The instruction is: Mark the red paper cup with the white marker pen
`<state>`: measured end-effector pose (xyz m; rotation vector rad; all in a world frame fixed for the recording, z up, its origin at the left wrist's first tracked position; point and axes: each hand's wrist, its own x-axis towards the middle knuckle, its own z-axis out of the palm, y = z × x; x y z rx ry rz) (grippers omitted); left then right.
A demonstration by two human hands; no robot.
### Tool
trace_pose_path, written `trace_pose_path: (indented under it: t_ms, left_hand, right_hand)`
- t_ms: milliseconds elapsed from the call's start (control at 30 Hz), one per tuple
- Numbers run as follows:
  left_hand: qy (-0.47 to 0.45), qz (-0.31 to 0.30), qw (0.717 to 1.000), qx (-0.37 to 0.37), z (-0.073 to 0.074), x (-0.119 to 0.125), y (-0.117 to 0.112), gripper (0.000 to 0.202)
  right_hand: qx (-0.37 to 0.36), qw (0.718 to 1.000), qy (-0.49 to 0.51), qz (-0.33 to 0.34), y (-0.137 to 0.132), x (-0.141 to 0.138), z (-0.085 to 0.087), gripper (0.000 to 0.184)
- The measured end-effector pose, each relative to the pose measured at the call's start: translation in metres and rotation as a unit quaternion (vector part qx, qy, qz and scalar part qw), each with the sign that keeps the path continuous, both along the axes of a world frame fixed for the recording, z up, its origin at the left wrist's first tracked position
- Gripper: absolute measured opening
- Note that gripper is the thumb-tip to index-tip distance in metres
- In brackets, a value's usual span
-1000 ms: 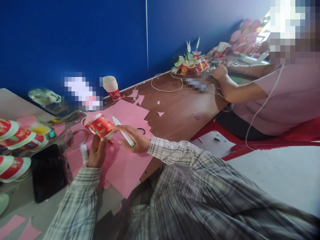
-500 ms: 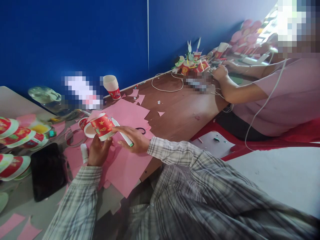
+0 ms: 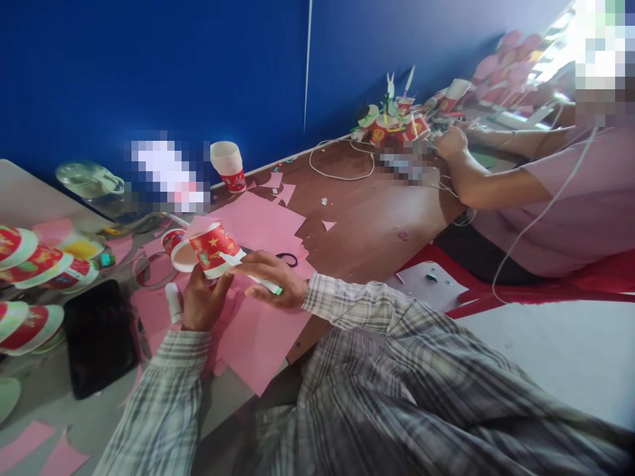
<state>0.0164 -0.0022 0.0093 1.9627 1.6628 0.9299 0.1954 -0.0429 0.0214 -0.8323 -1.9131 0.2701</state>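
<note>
head view | left hand is gripping a tilted red paper cup above the pink paper sheet | right hand is gripping a green-ended white marker, tip overlapping the cup | work seems under way; marks done or remaining: cannot tell

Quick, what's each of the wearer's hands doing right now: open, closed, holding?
Left hand: closed, holding a red patterned cup.
Right hand: closed, holding a white pen-like tool.
</note>
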Motion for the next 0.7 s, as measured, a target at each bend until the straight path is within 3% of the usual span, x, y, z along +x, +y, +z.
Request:
trace_pose_path:
  t_ms: [333,467,600,700]
  left_hand:
    - [0.01,-0.008,1.0,0.022,-0.0001,0.0016,-0.0008,0.06]
    - [0.01,-0.01,0.999,0.029,0.0004,0.0021,-0.0004,0.063]
    - [0.028,-0.017,0.999,0.038,0.0013,0.0019,0.0001,0.066]
    - [0.04,-0.02,0.998,0.046,0.0017,0.0022,-0.0001,0.067]
  right_hand:
    - [-0.006,1.0,-0.001,-0.01,-0.0039,-0.0027,0.0047,0.051]
    - [-0.02,1.0,0.001,0.0,-0.0043,-0.0025,0.0053,0.04]
    - [-0.029,1.0,-0.006,-0.002,-0.0043,-0.0024,0.0051,0.062]
    - [-0.031,0.999,-0.001,0.004,-0.004,-0.0021,0.0045,0.058]
